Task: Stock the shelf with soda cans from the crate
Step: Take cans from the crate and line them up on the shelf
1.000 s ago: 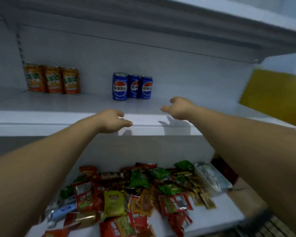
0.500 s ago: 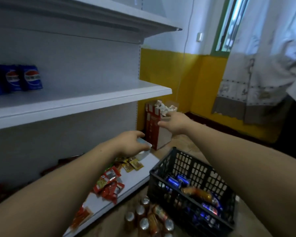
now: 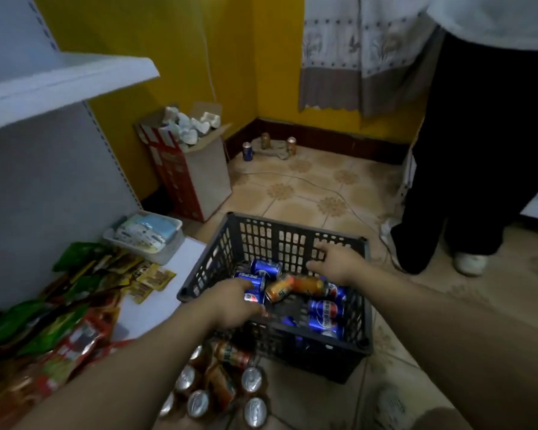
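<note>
A: What is the biggest thing here?

B: The white shelf (image 3: 44, 169) on the left. Its bottom board (image 3: 151, 308) carries a heap of snack packets (image 3: 75, 305) and a clear plastic tray (image 3: 168, 252) with small packs inside.

A: And on the right side?

B: A person (image 3: 479, 150) in dark trousers stands on the tiled floor (image 3: 308, 187), beside a patterned curtain (image 3: 354, 57).

A: Where is the crate?

B: The black crate (image 3: 366, 305) stands on the floor, just beside the end of the bottom board. Behind it, against the yellow wall, there is an open cardboard box (image 3: 208, 175).

A: What do the hands do?

B: Both reach into the crate. The left hand (image 3: 230, 305) is at the near left corner. Its fingers bend down over a blue can (image 3: 252, 280) and touch it, but I cannot tell if they really grip it. The right hand (image 3: 336, 262) is close to the far wall of the crate, with the fingers spread and loose, and it holds nothing.

A: And the soda cans?

B: Several blue cans (image 3: 325, 311) and some orange cans (image 3: 305, 285) lie on their sides in the crate. A group of floor cans (image 3: 252, 380) stands close together just in front of the crate, most with their tops up. Three small cans (image 3: 247, 150) stand well apart from it, near the dark baseboard.
</note>
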{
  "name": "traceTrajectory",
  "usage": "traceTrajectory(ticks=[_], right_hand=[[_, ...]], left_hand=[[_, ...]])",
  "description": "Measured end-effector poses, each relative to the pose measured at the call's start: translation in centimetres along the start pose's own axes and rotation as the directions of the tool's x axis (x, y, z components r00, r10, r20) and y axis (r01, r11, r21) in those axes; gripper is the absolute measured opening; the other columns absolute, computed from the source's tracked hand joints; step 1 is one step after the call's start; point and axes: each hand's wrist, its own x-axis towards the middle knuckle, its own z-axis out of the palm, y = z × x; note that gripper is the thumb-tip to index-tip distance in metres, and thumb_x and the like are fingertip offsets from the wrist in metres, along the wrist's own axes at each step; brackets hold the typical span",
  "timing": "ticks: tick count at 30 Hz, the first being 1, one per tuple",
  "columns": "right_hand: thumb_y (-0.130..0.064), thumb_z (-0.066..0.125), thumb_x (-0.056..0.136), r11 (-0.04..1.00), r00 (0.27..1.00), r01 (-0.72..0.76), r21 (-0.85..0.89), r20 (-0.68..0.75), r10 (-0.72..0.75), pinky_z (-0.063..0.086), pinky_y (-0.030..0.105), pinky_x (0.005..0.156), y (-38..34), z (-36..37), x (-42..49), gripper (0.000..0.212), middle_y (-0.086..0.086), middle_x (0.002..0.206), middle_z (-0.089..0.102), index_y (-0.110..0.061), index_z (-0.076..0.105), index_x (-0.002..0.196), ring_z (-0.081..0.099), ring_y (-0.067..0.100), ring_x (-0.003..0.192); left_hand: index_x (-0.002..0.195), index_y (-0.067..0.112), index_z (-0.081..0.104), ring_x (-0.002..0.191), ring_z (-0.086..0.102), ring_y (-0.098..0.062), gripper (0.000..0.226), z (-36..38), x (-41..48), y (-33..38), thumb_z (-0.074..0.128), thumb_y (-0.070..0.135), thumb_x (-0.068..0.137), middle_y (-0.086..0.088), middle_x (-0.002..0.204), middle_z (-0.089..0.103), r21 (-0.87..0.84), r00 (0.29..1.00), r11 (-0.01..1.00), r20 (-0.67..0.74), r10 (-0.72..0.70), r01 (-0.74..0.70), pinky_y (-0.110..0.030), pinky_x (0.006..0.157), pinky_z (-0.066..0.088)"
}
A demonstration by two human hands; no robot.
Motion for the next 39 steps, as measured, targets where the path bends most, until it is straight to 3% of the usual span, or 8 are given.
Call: traceTrajectory(ticks=[5, 13, 19, 23, 27, 30, 34, 39], right_hand=[[-0.052, 0.051, 0.094, 0.998, 0.995, -0.058, 0.028, 0.086, 0.056, 0.044, 0.033, 0.096, 2.3, 4.6, 9.1, 0.069, 0.012, 0.145, 0.043, -0.011, 0.032, 0.147, 0.048, 0.027, 0.124], [-0.046, 0.067, 0.084, 0.991, 0.983, -0.136, -0.020, 0.125, 0.137, 0.044, 0.033, 0.091, 5.8, 13.1, 22.9, 0.061, 0.008, 0.129, 0.052, -0.018, 0.045, 0.134, 0.052, 0.023, 0.112], [-0.035, 0.076, 0.077, 0.958, 0.962, -0.241, -0.156, 0.095, 0.258, 0.029, 0.047, 0.111, 9.3, 19.2, 28.3, 0.094, 0.014, 0.156, 0.014, -0.024, 0.018, 0.151, 0.023, 0.035, 0.139], [-0.037, 0.076, 0.074, 0.952, 0.969, -0.244, -0.187, -0.004, 0.247, 0.042, 0.051, 0.098, 9.9, 20.4, 28.8, 0.084, 0.013, 0.142, 0.035, -0.029, 0.028, 0.143, 0.039, 0.037, 0.125], [-0.048, 0.079, 0.067, 0.995, 0.992, -0.100, 0.006, -0.076, 0.100, 0.049, 0.041, 0.088, 8.7, 18.4, 25.1, 0.084, 0.004, 0.125, 0.050, -0.031, 0.035, 0.136, 0.051, 0.025, 0.110], [-0.040, 0.085, 0.065, 0.961, 0.998, 0.053, 0.271, -0.050, -0.041, 0.047, 0.027, 0.076, 5.4, 15.5, 20.0, 0.085, -0.007, 0.113, 0.046, -0.034, 0.036, 0.135, 0.050, 0.015, 0.102], [-0.026, 0.085, 0.067, 0.832, 0.984, 0.175, 0.526, -0.072, -0.162, 0.056, 0.033, 0.079, -0.3, 11.2, 11.7, 0.082, -0.011, 0.116, 0.041, -0.042, 0.037, 0.131, 0.052, 0.015, 0.104], [-0.013, 0.081, 0.073, 0.571, 0.931, 0.363, 0.736, -0.264, -0.252, 0.051, 0.020, 0.065, -8.2, 6.1, 1.0, 0.075, -0.010, 0.112, 0.045, -0.037, 0.041, 0.131, 0.054, 0.006, 0.092]], left_hand=[[0.131, 0.024, 0.051, 0.104, 0.054, -0.010, 0.052, 1.5, 10.5, -1.5, 0.062, 0.045, 0.085, 0.000, 0.124, 0.057, -0.025, 0.995, 1.000, 0.103, -0.006, 0.009, -0.028, 0.090, 0.045], [0.143, 0.025, 0.038, 0.117, 0.051, -0.019, 0.067, 6.8, 25.4, -4.8, 0.063, 0.047, 0.084, -0.003, 0.140, 0.047, 0.025, 0.977, 1.000, 0.211, -0.010, 0.005, -0.029, 0.094, 0.044], [0.146, 0.023, 0.032, 0.124, 0.047, -0.020, 0.072, 10.8, 30.5, -6.6, 0.065, 0.042, 0.085, -0.003, 0.145, 0.042, 0.016, 0.957, 1.000, 0.290, -0.017, 0.013, -0.025, 0.089, 0.039], [0.148, 0.026, 0.027, 0.121, 0.048, -0.020, 0.075, 11.7, 31.1, -7.1, 0.065, 0.043, 0.085, -0.003, 0.146, 0.041, 0.018, 0.950, 1.000, 0.313, -0.007, 0.002, -0.027, 0.088, 0.042], [0.145, 0.025, 0.031, 0.115, 0.051, -0.018, 0.074, 10.9, 29.2, -6.6, 0.069, 0.037, 0.083, -0.003, 0.142, 0.045, -0.070, 0.963, 0.996, 0.258, 0.074, -0.057, -0.025, 0.083, 0.040], [0.141, 0.023, 0.037, 0.115, 0.049, -0.017, 0.073, 9.3, 25.5, -5.9, 0.074, 0.029, 0.079, -0.003, 0.140, 0.046, -0.171, 0.976, 0.975, 0.143, 0.164, -0.139, -0.026, 0.086, 0.038], [0.151, 0.022, 0.018, 0.131, 0.040, -0.019, 0.095, 6.0, 17.3, -5.6, 0.078, 0.023, 0.076, 0.002, 0.149, 0.033, -0.355, 0.985, 0.924, 0.042, 0.164, -0.139, -0.027, 0.101, 0.036], [0.126, 0.030, 0.047, 0.100, 0.061, -0.012, 0.072, 1.1, 4.2, -5.8, 0.083, 0.018, 0.065, 0.006, 0.113, 0.062, -0.541, 0.967, 0.814, -0.238, 0.094, -0.212, -0.030, 0.089, 0.052]])
